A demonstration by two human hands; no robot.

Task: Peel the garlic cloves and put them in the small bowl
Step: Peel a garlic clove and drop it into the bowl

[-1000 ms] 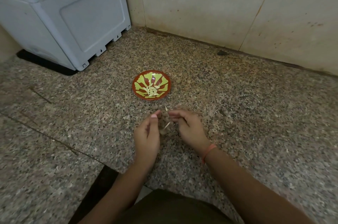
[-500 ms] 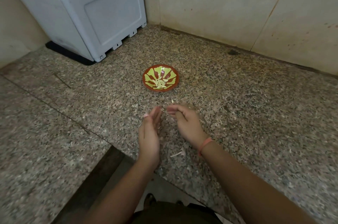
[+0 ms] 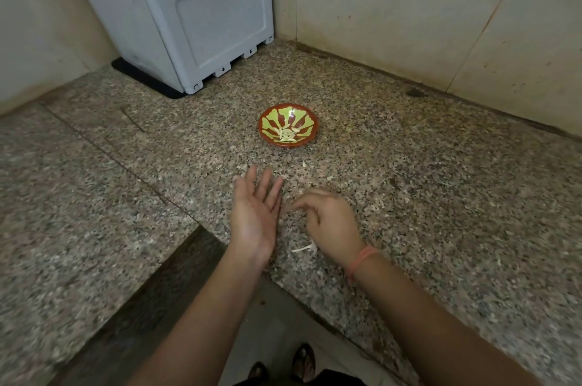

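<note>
Head view, looking down at an L-shaped speckled grey-brown granite counter (image 3: 441,196) set in a corner of beige tiled wall (image 3: 393,7).

**Task items**
- The small round bowl, red-brown with a yellow-green petal pattern (image 3: 300,116), stands upright on the counter, beyond both hands and apart from them.
- A small heap of pale peeled garlic cloves (image 3: 287,134) lies in the bottom of the bowl.
- A thin white strip of garlic skin (image 3: 303,249) lies on the counter near the front edge, between the two wrists and just beside the right one.
- A smaller pale fragment (image 3: 304,163) lies on the counter between the bowl and the hands.

**Hands**
- Left hand (image 3: 256,215): released. The palm is turned up and inward, the fingers are straight and close together, and nothing lies in it. It sits above the counter near the front edge.
- Right hand (image 3: 330,221): just beside the left hand, fingers curled inward toward it. The fingertips are motion-blurred, so it cannot be told whether they pinch a clove or skin. A pink-orange thread band (image 3: 362,261) circles the wrist.

**Surroundings**
- A large light grey plastic box with a recessed side panel (image 3: 189,17) stands at the far left of the counter on a black mat (image 3: 141,78), well apart from the bowl.
- Below the counter edge, sandalled feet (image 3: 302,362) show on the floor.
</note>
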